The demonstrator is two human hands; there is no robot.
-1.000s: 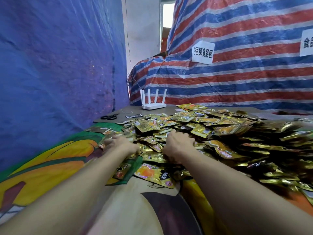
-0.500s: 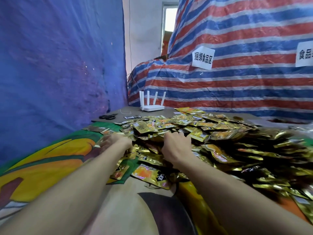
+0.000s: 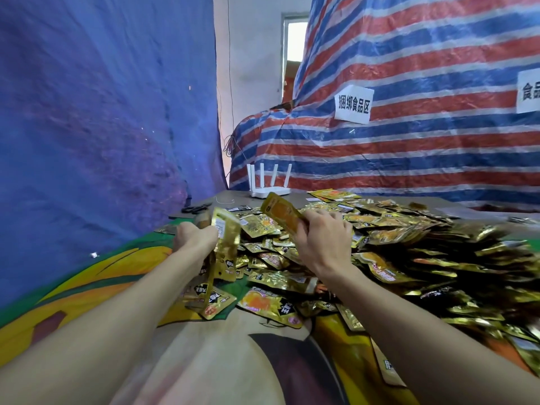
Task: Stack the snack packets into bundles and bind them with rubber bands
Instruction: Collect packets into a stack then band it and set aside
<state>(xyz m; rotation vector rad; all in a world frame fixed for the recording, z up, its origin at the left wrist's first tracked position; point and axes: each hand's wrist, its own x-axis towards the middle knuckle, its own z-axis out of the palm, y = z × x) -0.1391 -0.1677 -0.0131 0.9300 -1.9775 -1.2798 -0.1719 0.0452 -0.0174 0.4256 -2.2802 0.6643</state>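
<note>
Your left hand (image 3: 195, 239) grips a few gold packets (image 3: 225, 247) that hang from it, their long axis close to upright, just above the near edge of the heap (image 3: 409, 244) on the bench (image 3: 296, 197). Your right hand (image 3: 324, 241) pinches a single packet (image 3: 281, 214) by its lower end, and it slants up and away toward the left. The hands are near each other and about level, the single packet to the right of the hanging ones. To stack it, you likely need to turn it to match their axis. No rubber bands show.
</note>
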